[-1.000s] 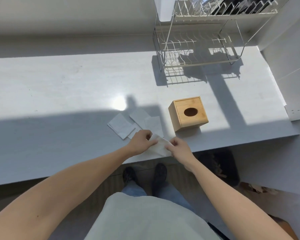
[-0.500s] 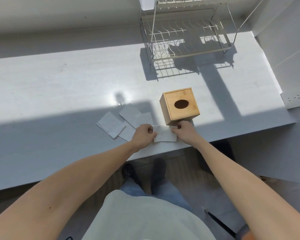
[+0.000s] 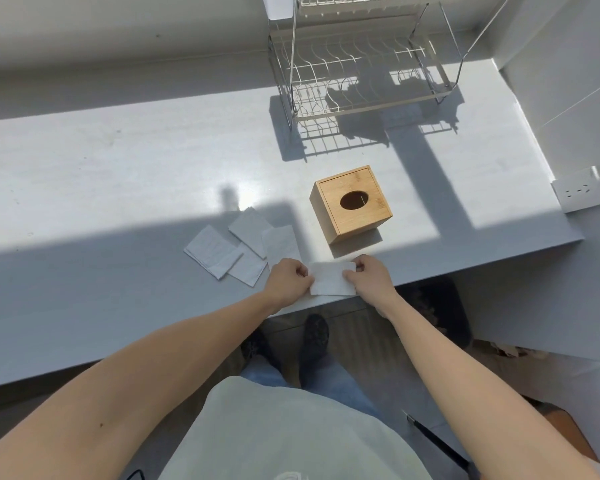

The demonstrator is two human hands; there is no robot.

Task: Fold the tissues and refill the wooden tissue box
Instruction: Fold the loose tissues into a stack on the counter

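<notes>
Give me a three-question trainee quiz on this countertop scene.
1. True or false: the wooden tissue box has a tissue sticking out of its oval opening.
2. What do the left hand and right hand hold? A) tissue B) dish rack
3. On which side of the box do the folded tissues lie?

Key: 1 false. 2 A. 3 its left.

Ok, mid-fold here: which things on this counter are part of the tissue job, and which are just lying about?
Part of the job:
- tissue being folded, held by left hand and right hand
- loose tissues beside it
- wooden tissue box, nothing showing in its opening

Just lying about:
- wire dish rack
- wall socket
</notes>
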